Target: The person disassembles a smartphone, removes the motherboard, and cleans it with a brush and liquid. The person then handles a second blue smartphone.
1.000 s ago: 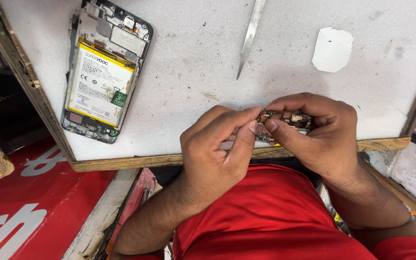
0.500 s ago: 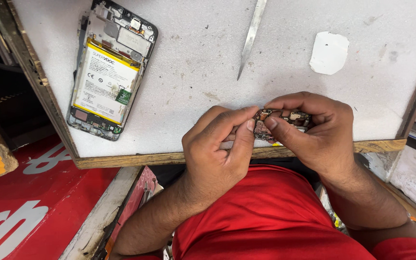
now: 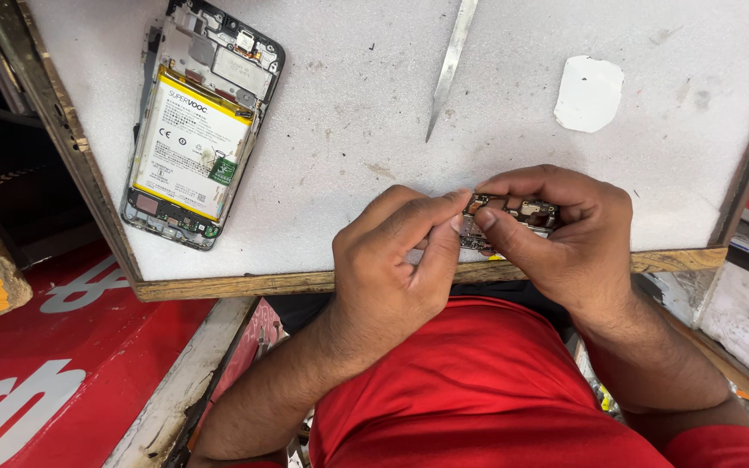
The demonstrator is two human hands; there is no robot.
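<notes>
Both hands, left hand (image 3: 387,269) and right hand (image 3: 565,238), are pinching a small circuit board (image 3: 513,221), picking at it; a gentle, careful pull looks needed next.

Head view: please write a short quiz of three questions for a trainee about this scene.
1. True or false: the opened phone lies with its battery facing up.
2. Which hands hold the small circuit board? A) left only B) right only C) both
3. What long metal tool lies on the white work surface, touched by no hand?

Key:
1. True.
2. C: the left hand and the right hand both pinch it with their fingers.
3. The tweezers, pointing toward the hands.
</notes>
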